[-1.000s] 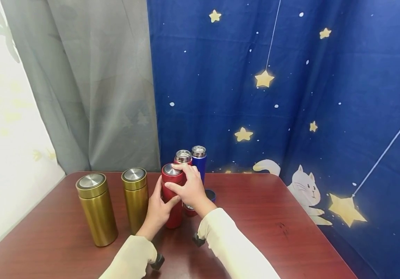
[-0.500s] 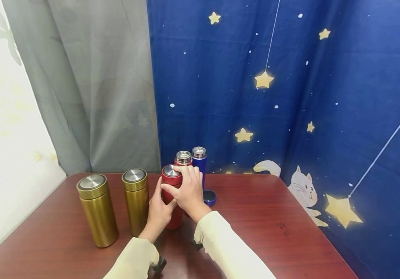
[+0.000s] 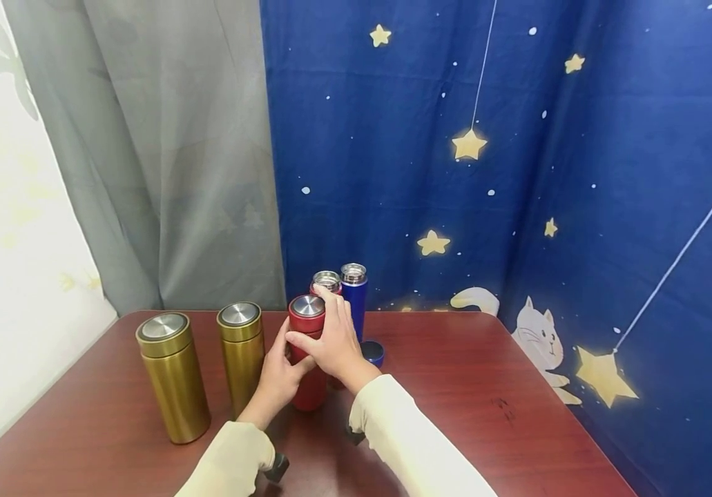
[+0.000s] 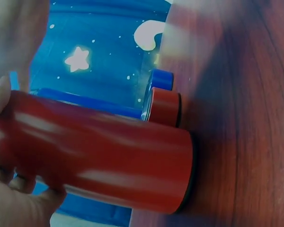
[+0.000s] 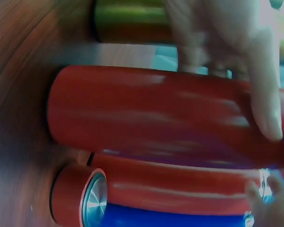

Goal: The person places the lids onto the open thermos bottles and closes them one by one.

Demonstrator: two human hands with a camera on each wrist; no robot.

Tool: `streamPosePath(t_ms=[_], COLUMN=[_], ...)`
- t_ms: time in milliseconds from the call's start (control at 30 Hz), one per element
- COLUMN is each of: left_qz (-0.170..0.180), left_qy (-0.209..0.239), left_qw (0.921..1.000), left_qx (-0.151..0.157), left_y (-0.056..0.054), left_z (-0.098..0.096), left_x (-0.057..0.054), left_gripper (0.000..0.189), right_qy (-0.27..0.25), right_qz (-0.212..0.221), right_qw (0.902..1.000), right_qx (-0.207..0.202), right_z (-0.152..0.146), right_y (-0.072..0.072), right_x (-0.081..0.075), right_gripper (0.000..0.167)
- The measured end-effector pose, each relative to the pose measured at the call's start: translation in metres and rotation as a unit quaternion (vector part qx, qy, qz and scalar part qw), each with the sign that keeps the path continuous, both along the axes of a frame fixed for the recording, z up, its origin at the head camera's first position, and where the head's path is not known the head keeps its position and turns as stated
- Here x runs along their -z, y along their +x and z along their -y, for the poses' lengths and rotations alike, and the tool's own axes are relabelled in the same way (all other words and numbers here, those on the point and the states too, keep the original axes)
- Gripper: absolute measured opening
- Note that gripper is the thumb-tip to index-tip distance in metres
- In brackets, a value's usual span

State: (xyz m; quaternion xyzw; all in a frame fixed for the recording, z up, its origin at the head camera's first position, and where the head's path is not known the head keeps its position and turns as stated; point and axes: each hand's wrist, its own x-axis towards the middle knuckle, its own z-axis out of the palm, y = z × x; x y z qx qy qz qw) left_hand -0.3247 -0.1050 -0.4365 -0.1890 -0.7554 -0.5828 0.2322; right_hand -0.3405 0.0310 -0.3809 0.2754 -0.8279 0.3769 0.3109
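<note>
A closed red thermos (image 3: 311, 395) with a silver-topped lid (image 3: 308, 306) stands upright on the table in the head view. My left hand (image 3: 276, 378) grips its body from the left; in the left wrist view, fingers and thumb wrap its upper part. My right hand (image 3: 335, 348) is round the lid from the right, thumb across the front and fingers along the far right side. How firmly its fingers press is hidden. Just behind stands an open red thermos (image 3: 326, 281), beside an open blue thermos (image 3: 356, 304). A loose red lid (image 5: 71, 194) lies near their bases.
Two closed gold thermoses, the left one (image 3: 177, 386) and the nearer one (image 3: 244, 366), stand left of my hands. A loose blue lid (image 3: 373, 353) sits right of the blue thermos. Curtains hang behind the dark red table (image 3: 455, 386).
My right hand has turned about the lid; its fingertips have slid off the lid's top to the far right side. My left hand keeps its hold on the thermos body.
</note>
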Motion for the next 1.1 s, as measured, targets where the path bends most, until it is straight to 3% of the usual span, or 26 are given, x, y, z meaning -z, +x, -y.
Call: streamPosePath(t_ms=[67,167,233,300,500,733,1000,1100], left_qz=[0.013,0.035,0.046,0.053,0.055,0.043,0.026,0.008], left_qy=[-0.006,-0.008,-0.013,-0.013,-0.002,0.002,0.005,0.002], left_qw=[0.9998,0.9983,0.9971,0.9961,0.9958,0.9978,0.9996,0.9998], left_qx=[0.016,0.046,0.059,0.070,0.073,0.050,0.010,-0.018], left_y=[0.005,0.015,0.021,0.024,0.025,0.025,0.032,0.023], left_z=[0.002,0.004,0.006,0.007,0.006,0.001,-0.004,-0.004], left_x=[-0.007,-0.021,-0.028,-0.032,-0.031,-0.031,-0.029,-0.015], left_gripper=[0.089,0.089,0.087,0.087,0.088,0.089,0.086,0.087], right_qy=[-0.035,-0.089,-0.103,-0.103,-0.071,-0.051,-0.057,-0.065], right_qz=[0.055,0.107,0.117,0.119,0.112,0.046,-0.008,-0.033], right_qw=[0.9953,0.9765,0.9676,0.9649,0.9788,0.9951,0.9983,0.9960], right_qx=[-0.071,-0.165,-0.199,-0.210,-0.156,-0.071,0.010,0.053], right_z=[-0.003,-0.008,-0.012,-0.015,-0.020,-0.016,-0.001,0.008], right_y=[0.000,0.000,-0.001,0.000,0.003,0.004,0.006,0.008], right_x=[-0.002,-0.006,-0.009,-0.011,-0.013,-0.011,-0.005,-0.003], right_gripper=[0.075,0.067,0.061,0.057,0.056,0.057,0.055,0.053])
